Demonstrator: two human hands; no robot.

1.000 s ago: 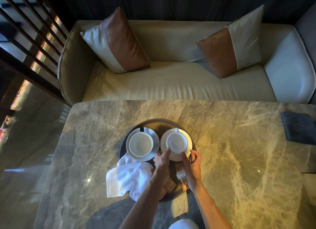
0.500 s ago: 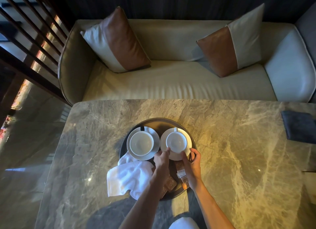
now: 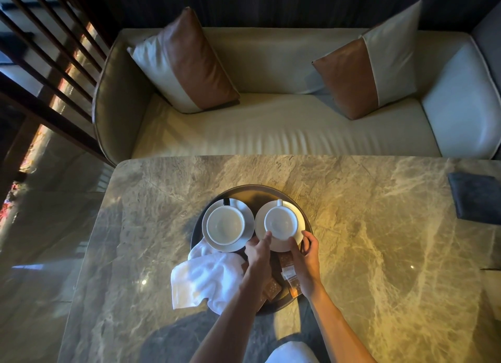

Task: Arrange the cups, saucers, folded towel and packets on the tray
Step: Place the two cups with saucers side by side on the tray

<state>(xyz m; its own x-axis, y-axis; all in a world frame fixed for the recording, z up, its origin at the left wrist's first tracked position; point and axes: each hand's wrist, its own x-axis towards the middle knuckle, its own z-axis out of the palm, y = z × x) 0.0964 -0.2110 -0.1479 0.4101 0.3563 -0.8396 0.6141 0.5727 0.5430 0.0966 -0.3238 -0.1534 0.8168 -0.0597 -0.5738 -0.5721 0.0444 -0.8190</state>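
Both hands grip the right saucer [image 3: 279,243] at its near edge: left hand [image 3: 259,251] pinching its left side, right hand [image 3: 305,254] its right. 2 cups sit on saucers on the round tray [image 3: 252,192]; towel [image 3: 206,278] and packets [image 3: 288,273] lie nearer, on the surface [image 3: 379,240].

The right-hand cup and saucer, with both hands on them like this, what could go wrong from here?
1. The right cup sits loose on its saucer; a nudge from the left hand or right hand may slide it off-centre.
2. The two saucers nearly touch, so shifting this one could knock the left saucer.
3. The white towel overhangs the tray rim and may slip onto the table.
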